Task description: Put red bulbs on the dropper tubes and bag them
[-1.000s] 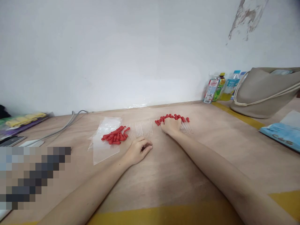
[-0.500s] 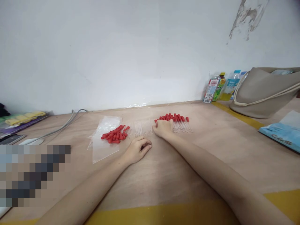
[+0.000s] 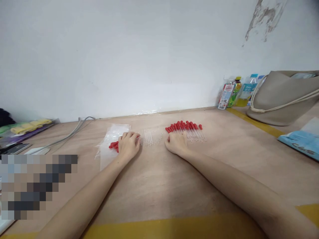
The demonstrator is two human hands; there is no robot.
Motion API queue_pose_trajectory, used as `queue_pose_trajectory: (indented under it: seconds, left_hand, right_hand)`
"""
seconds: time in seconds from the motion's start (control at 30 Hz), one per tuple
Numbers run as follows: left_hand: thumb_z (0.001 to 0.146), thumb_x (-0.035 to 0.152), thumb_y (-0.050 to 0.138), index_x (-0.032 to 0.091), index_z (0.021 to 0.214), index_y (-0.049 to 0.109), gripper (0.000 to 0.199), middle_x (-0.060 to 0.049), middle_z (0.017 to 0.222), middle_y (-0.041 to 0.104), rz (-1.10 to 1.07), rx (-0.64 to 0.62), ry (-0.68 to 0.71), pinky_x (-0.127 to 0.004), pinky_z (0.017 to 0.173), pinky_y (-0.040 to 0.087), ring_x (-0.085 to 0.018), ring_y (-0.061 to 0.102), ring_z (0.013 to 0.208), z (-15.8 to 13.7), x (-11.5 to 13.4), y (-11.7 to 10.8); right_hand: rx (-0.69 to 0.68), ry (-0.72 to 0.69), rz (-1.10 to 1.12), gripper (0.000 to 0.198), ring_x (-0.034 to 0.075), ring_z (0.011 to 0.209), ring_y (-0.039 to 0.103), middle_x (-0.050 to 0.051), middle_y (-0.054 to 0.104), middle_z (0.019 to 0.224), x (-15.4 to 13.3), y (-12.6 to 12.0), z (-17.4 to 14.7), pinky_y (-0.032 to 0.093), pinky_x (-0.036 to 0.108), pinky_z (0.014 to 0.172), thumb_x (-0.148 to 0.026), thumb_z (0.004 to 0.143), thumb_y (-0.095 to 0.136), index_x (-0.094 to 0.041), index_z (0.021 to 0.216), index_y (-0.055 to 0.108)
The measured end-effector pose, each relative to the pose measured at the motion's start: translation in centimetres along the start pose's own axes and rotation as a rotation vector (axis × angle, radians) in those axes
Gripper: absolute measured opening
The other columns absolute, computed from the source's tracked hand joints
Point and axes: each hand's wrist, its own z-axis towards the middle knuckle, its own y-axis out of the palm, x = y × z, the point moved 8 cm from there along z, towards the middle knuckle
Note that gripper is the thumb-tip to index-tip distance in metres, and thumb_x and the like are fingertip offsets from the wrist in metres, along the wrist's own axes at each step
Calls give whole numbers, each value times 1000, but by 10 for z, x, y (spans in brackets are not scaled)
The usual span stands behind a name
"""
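My left hand [image 3: 129, 145] is over a pile of red rubber dropper bulbs [image 3: 114, 144] on a clear plastic bag [image 3: 106, 159]. Its fingers curl down, and a bit of red bulb shows at the thumb and fingertips. To its right lie several thin clear dropper tubes [image 3: 149, 137] side by side. My right hand [image 3: 176, 143] rests with folded fingers at the left end of a row of droppers with red bulbs [image 3: 184, 125]. Its palm and fingertips are turned away, so anything inside is hidden. The row's clear tubes [image 3: 195, 135] point toward me.
Drink bottles [image 3: 246, 91] and a carton [image 3: 226, 96] stand by the wall at right, beside a grey drawstring bag [image 3: 281, 99]. A blue packet [image 3: 299, 144] lies nearer. At left are a grey cable [image 3: 72, 132], a phone [image 3: 18, 148] and yellow items in packaging [image 3: 32, 126].
My left hand has moved left from beside the clear tubes onto the red bulbs, its fingers now around one. My right hand has drawn slightly toward me, uncovering bulbs at the row's left end.
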Motion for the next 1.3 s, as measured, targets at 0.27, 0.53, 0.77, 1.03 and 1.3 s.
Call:
queue_pose_trajectory:
  seconds: [0.27, 0.53, 0.77, 1.03, 1.3]
  left_hand:
    - [81, 19, 37, 21, 84, 61, 24, -8, 97, 65, 106, -276, 31, -42, 81, 26, -26, 52, 97, 22, -15, 26]
    - [78, 18, 43, 18, 86, 63, 22, -9, 82, 67, 111, -284, -10, -38, 75, 32, -26, 58, 82, 36, -18, 37]
    - [85, 20, 38, 17, 105, 57, 27, -9, 95, 55, -192, 34, 115, -32, 74, 40, -20, 52, 87, 17, 17, -2]
    - [78, 32, 55, 16, 80, 55, 16, -3, 85, 53, -808, -148, 18, -25, 64, 48, -13, 56, 72, -29, 50, 18]
    - [74, 32, 61, 17, 81, 47, 22, 0, 74, 60, -965, -288, -73, -25, 61, 49, -13, 60, 68, -32, 53, 32]
  right_hand:
    - [126, -251, 117, 13, 16, 76, 52, 2, 62, 76, 13, -26, -47, 23, 32, 74, -27, 73, 50, -18, 79, 57]
    - [91, -307, 109, 21, 16, 81, 50, 2, 61, 82, 11, -23, -45, 21, 33, 72, -39, 80, 51, -25, 83, 66]
    - [74, -345, 176, 14, 16, 83, 49, 2, 60, 82, 9, -22, -45, 26, 29, 70, -25, 81, 52, -20, 76, 64]
    - [172, -294, 408, 4, 14, 73, 54, 2, 60, 77, 21, -25, -44, 34, 31, 75, -17, 81, 48, -17, 80, 53]
    - [235, -520, 430, 22, 15, 78, 54, 6, 60, 86, 7, -31, -54, 40, 30, 72, -17, 85, 42, -18, 103, 55]
